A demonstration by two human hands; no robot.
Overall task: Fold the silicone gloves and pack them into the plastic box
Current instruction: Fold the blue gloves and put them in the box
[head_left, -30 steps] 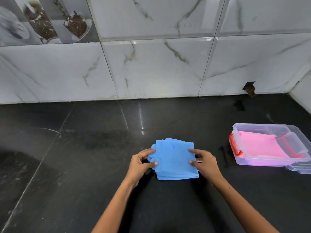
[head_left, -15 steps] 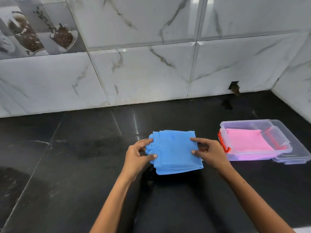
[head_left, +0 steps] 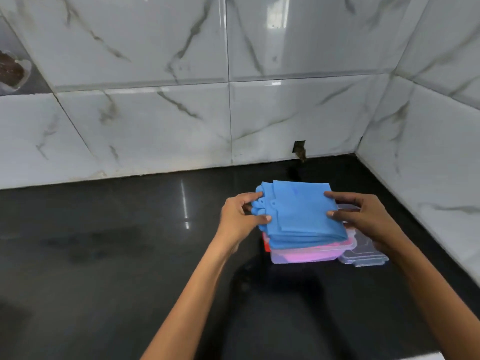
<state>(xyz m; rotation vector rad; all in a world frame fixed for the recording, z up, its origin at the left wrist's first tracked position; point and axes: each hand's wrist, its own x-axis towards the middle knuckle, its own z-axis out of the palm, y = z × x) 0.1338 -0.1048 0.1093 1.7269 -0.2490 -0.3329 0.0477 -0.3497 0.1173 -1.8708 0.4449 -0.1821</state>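
Your left hand and right hand pinch the folded blue gloves by opposite edges, above the plastic box near the counter's right rear corner.

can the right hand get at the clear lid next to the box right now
Probably not freely. The right hand grips the folded blue gloves together with the left hand, above the plastic box. The lid lies just below it, uncovered, but the hand is occupied.
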